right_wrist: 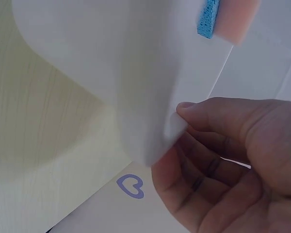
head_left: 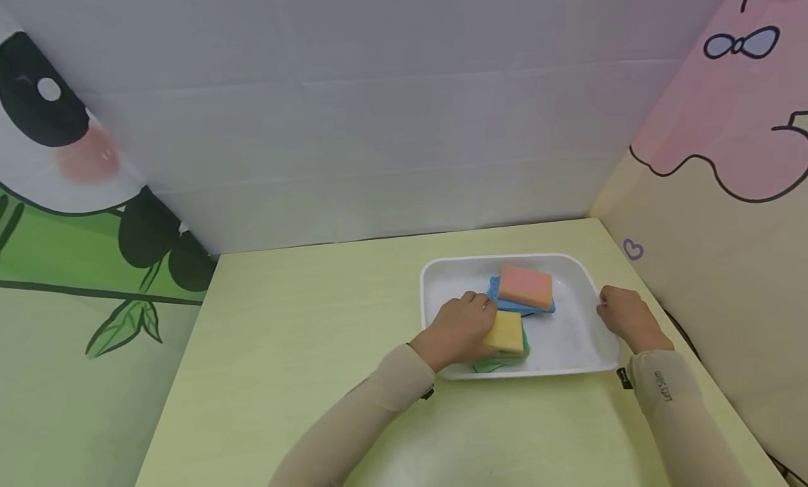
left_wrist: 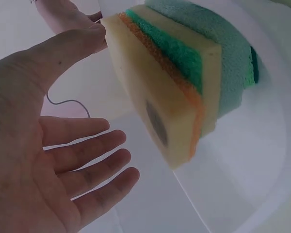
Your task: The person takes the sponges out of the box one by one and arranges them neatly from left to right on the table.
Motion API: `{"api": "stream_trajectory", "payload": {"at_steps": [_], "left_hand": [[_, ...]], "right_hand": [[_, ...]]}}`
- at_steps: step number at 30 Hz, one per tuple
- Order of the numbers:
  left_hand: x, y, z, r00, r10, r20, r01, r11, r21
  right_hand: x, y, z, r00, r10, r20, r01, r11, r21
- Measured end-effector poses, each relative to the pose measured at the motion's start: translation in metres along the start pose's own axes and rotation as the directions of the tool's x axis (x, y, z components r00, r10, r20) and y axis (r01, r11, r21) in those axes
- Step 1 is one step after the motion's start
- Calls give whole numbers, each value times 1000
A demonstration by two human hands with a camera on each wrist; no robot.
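Observation:
A white tray (head_left: 568, 343) holds two stacks of sponges. My left hand (head_left: 461, 329) is at the near stack, fingers extended and spread. In the left wrist view, its thumb (left_wrist: 82, 41) is by a corner of the top yellow sponge (left_wrist: 140, 92), which has an orange scouring layer and a dark spot; contact is unclear. Below it are a sponge with a green layer (left_wrist: 177, 53) and a grey-green porous piece (left_wrist: 233, 63). My right hand (head_left: 628, 318) pinches the tray's right rim between thumb and fingers. Behind, a pink-orange sponge (head_left: 525, 287) lies on a blue piece (head_left: 520, 309).
The tray stands on a pale yellow-green table (head_left: 303, 347). A white sheet-like wall (head_left: 379, 122) rises behind. On the right is a wall (head_left: 707, 262) with a pink drawing and a small purple heart (head_left: 633, 249); a green cartoon panel (head_left: 63, 241) is at left.

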State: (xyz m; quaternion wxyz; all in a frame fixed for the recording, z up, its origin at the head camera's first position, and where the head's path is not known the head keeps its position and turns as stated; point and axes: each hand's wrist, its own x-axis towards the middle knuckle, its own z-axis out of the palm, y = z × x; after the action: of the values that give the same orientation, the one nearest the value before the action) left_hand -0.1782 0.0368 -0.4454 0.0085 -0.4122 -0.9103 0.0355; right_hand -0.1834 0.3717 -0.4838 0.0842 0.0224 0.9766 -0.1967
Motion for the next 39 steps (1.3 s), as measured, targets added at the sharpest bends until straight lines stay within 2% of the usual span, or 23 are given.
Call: {"api": "stream_trajectory", "payload": {"at_steps": [10,23,33,39], "left_hand": [[14,4,4,996,-7,88,9,1000,-15],[23,3,13,992,15,129,-12,999,-30],[23,1,3,992,24,123,-19,999,-37],[17,-10,-5,993,2,114,7,997,-76]], "right_hand": [[1,-3,0,1000,-14,-12,14,1000,4],[2,-3,3,999,-12,-33,12,1000,-9],[-1,-2,4,998,-29,-53,29,999,-16],[-1,-1,4,998,-24,-54,24,1000,-12]]}}
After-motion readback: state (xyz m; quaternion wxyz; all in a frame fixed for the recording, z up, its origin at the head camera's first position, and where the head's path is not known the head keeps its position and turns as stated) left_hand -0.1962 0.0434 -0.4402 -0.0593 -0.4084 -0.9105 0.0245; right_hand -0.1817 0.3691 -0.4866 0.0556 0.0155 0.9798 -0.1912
